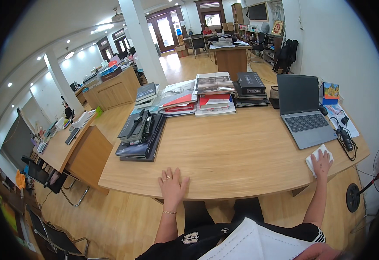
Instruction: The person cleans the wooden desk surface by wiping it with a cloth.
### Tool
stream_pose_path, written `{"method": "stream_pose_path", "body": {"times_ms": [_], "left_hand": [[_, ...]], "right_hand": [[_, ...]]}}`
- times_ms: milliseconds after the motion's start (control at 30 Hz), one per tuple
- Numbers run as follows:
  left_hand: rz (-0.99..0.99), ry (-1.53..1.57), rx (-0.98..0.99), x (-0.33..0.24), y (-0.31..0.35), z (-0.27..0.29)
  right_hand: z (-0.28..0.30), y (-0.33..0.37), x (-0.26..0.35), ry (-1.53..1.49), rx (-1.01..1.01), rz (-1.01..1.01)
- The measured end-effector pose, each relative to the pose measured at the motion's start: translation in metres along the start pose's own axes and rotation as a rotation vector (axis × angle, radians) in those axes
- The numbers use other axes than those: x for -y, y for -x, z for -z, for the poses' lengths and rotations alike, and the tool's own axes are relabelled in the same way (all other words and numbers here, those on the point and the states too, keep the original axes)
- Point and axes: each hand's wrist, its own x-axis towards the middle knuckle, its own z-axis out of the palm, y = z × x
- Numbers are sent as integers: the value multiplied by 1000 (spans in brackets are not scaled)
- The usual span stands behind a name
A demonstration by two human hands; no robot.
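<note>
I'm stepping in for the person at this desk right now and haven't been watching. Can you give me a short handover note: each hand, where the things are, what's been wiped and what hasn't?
Left hand: flat on the wooden desk near its front edge, palm down, holding nothing.
Right hand: pressed on a white cloth at the desk's right front corner, just below the open grey laptop.
Nearby: black cables right of the laptop; stacks of books along the back and left.
Done: cannot tell from the surface which parts are wiped.
Left: probably the bare middle, and around the laptop and books.
</note>
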Motion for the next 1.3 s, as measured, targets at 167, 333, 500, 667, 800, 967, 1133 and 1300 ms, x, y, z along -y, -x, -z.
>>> {"method": "stream_pose_path", "body": {"times_ms": [167,333,500,667,800,967,1133,1300], "left_hand": [[2,-1,4,1,1,0],[1,3,4,-1,1,0],[-5,12,-2,-2,-1,1],[-10,17,-8,-2,0,2],[-16,16,-20,0,1,2],[-23,23,-23,-1,1,2],[-21,36,-24,-1,1,4],[-27,27,-25,2,2,3]], "right_hand": [[2,24,19,16,-1,41],[5,56,50,11,10,128],[-3,89,94,-62,7,253],[-4,126,157,-132,55,497],[-3,157,214,-171,144,703],[-6,189,260,-199,198,976],[-3,193,264,-233,204,1005],[-4,159,246,-249,262,985]]}}
